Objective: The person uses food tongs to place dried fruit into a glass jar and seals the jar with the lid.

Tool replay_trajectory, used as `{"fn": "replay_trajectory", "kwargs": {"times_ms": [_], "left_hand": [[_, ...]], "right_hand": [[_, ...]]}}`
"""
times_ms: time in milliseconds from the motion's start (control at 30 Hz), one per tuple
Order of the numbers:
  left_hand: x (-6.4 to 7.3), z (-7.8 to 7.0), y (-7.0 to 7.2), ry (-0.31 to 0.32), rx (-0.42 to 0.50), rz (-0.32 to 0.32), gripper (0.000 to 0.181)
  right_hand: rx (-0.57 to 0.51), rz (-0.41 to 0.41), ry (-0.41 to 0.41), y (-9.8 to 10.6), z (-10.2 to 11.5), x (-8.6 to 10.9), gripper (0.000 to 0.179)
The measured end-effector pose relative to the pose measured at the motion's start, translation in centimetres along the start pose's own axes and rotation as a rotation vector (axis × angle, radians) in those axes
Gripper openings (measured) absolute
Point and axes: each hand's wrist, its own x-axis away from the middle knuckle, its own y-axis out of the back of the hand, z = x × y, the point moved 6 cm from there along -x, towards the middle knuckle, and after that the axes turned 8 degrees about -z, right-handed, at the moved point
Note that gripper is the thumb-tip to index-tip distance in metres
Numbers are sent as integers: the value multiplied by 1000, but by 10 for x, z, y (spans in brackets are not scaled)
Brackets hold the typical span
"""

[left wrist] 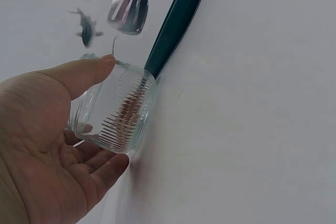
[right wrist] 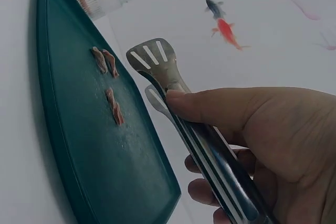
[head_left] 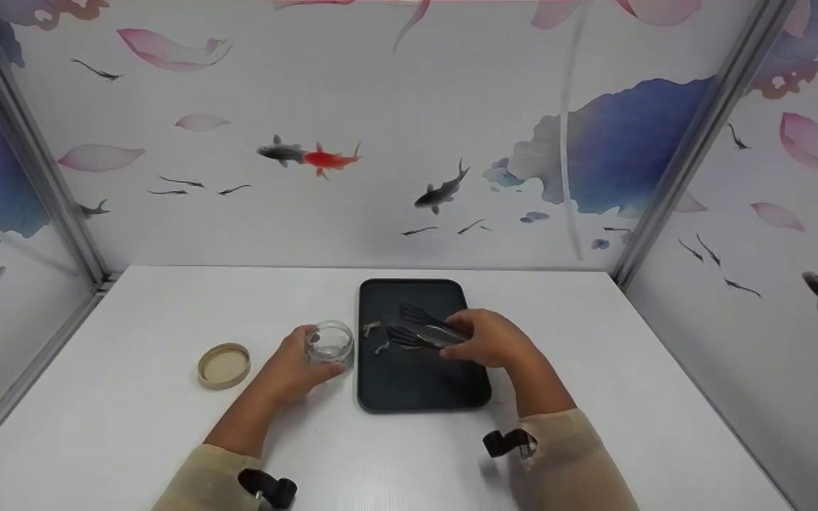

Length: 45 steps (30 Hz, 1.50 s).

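Note:
My left hand (head_left: pixel 290 370) grips a clear ribbed glass jar (head_left: pixel 331 348), thumb on one side and fingers on the other. The jar has no lid on it and stands right beside a dark green tray (head_left: pixel 423 389). Over the tray, my right hand (head_left: pixel 488 339) holds metal tongs (right wrist: pixel 202 153) with slotted ends, which point left and stand apart. Nothing shows between the ends in the right wrist view. Several small brownish dried strips (right wrist: pixel 113 107) lie on the tray under and beside the tongs.
A round tan lid (head_left: pixel 224 366) lies on the white table (head_left: pixel 132 426), left of my left hand. Printed panels with fish and petals (head_left: pixel 324 85) close off the back and both sides. Each sleeve carries a black wrist mount (head_left: pixel 508 443).

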Motion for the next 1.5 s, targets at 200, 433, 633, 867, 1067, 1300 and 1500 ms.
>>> {"fn": "replay_trajectory", "kwargs": {"times_ms": [200,433,633,867,1067,1300,1500], "left_hand": [[0,-1,0,-3,7,-1,98],[1,-1,0,7,-1,6,101],[0,0,0,8,-4,10,103],[-1,1,0,15,-1,8,104],[-1,1,-1,12,7,6,103],[-1,1,-1,8,9,10,104],[-1,0,0,-1,3,5,102]], "right_hand": [[23,27,-31,-1,-11,-2,55],[21,43,-26,-4,-22,-4,54],[1,48,-27,-5,-26,-6,47],[-11,43,-42,-7,-26,-7,37],[-14,31,-56,-6,-28,-7,34],[-26,30,-81,-6,-30,-7,27],[-14,15,-63,-7,-28,-9,20]]}}
